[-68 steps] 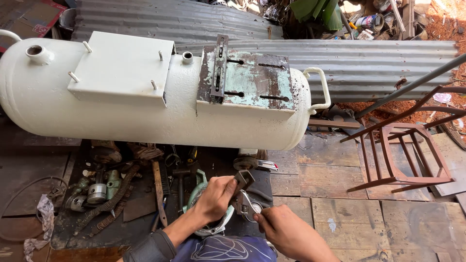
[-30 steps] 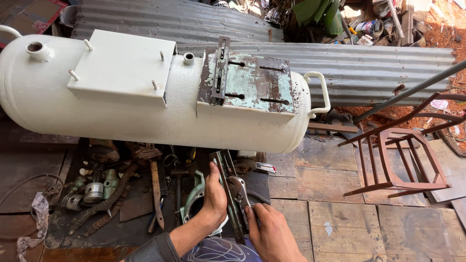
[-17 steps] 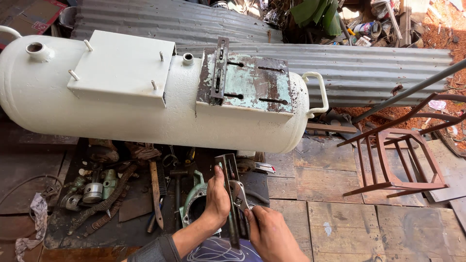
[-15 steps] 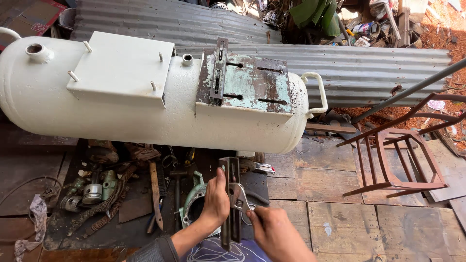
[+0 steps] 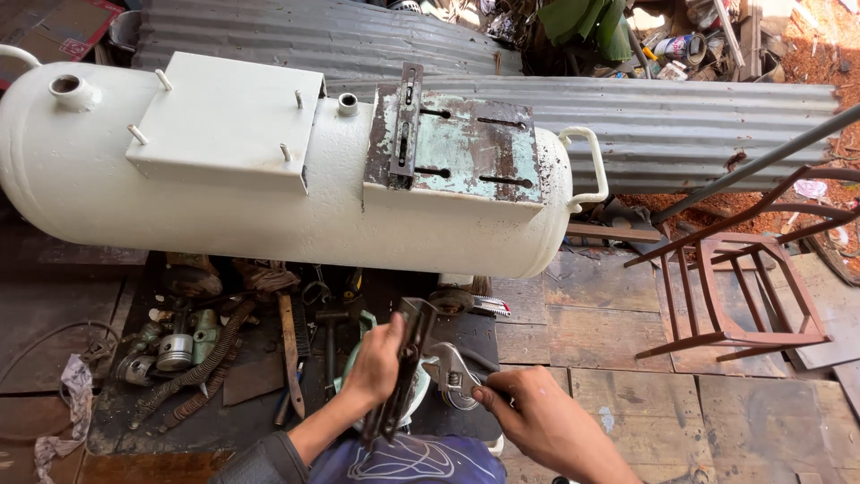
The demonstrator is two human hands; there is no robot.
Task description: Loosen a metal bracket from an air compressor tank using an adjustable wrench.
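Backdrop: white tank (image 5: 269, 206) beyond both hands.
Left hand (image 5: 376, 363): closed around slotted metal bar (image 5: 405, 367), long axis running away from it.
Right hand (image 5: 537, 417): pinching adjustable wrench (image 5: 452, 376), jaw probably touching the bar.

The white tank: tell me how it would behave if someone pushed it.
The tank is a long steel cylinder lying on its side, so it would probably roll rather than slide. It looks heavy for its size, judging by the welded plates and handle. The flat plates on top might stop a full roll.
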